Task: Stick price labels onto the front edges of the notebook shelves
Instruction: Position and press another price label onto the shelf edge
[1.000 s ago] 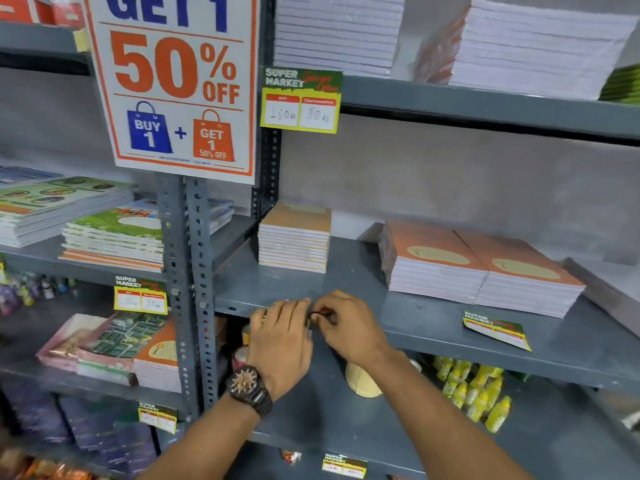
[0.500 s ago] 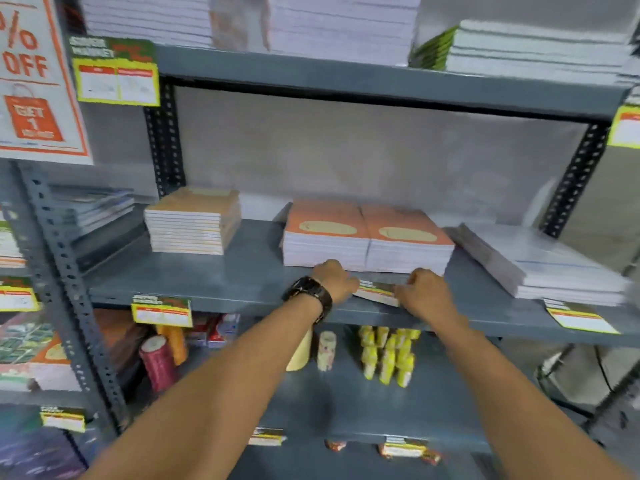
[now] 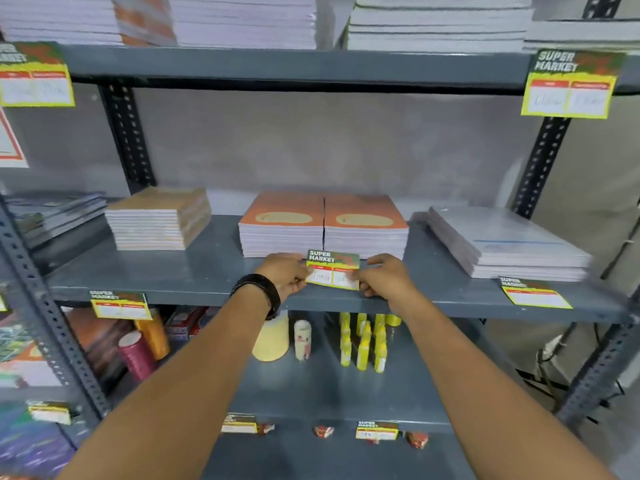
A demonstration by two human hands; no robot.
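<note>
A green, yellow and red price label (image 3: 332,269) is held upright just above the front edge of the grey middle shelf (image 3: 194,295), in front of two orange notebook stacks (image 3: 323,223). My left hand (image 3: 284,276) pinches its left edge and my right hand (image 3: 381,276) pinches its right edge. One label (image 3: 120,304) hangs stuck on the same shelf edge to the left. Another label (image 3: 535,296) lies flat on the shelf at the right, below a white notebook stack (image 3: 505,242).
A tan notebook stack (image 3: 159,220) sits left on the middle shelf. The top shelf edge carries labels (image 3: 571,86) at both ends. Below are tape rolls (image 3: 272,336), yellow bottles (image 3: 363,342) and thread spools (image 3: 136,355). Perforated uprights (image 3: 543,161) flank the bay.
The view swung right from the left bay. Both hands left the stuck left label, reached the label lying before the orange stacks, and now hold it upright.
</note>
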